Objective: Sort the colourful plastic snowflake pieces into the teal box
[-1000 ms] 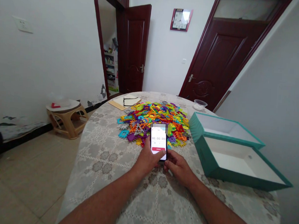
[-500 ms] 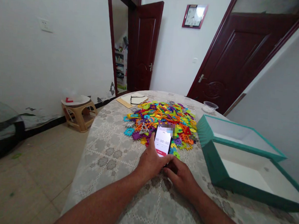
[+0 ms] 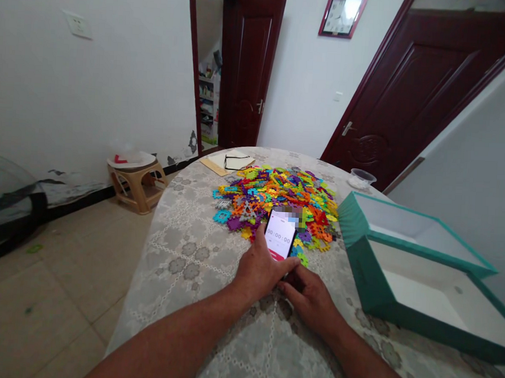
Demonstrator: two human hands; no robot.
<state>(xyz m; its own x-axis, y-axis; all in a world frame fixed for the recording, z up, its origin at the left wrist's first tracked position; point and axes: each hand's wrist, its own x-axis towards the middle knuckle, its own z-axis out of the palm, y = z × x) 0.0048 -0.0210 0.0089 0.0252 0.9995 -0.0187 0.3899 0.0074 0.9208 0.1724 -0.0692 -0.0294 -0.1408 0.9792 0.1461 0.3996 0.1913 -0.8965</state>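
A smartphone [image 3: 280, 235] is tilted up over the table, and its lit screen reads 00:00:00 above a red button. My left hand [image 3: 259, 266] is closed round its left side and lower end, with the thumb across the bottom of the screen. Against the phone's lower right corner, my right hand [image 3: 308, 293] is closed with curled fingers; its fingertips are partly hidden beneath the phone and left hand. Just beyond lies a heap of colourful plastic interlocking pieces [image 3: 273, 184], in gear, square and triangle shapes.
To the right stands a green box with white inside [image 3: 382, 306], beside a similar open part [image 3: 423, 229]. Black glasses [image 3: 237, 164] rest on papers at the back left. A clear plastic bowl [image 3: 362, 178] sits at the far right edge. A stool [image 3: 136, 183] stands left of the patterned table [image 3: 179, 303].
The view has turned slightly left and down. My left thumb has moved further over the phone's lower right corner. Both hands stay at the phone, and the screen still reads zero.
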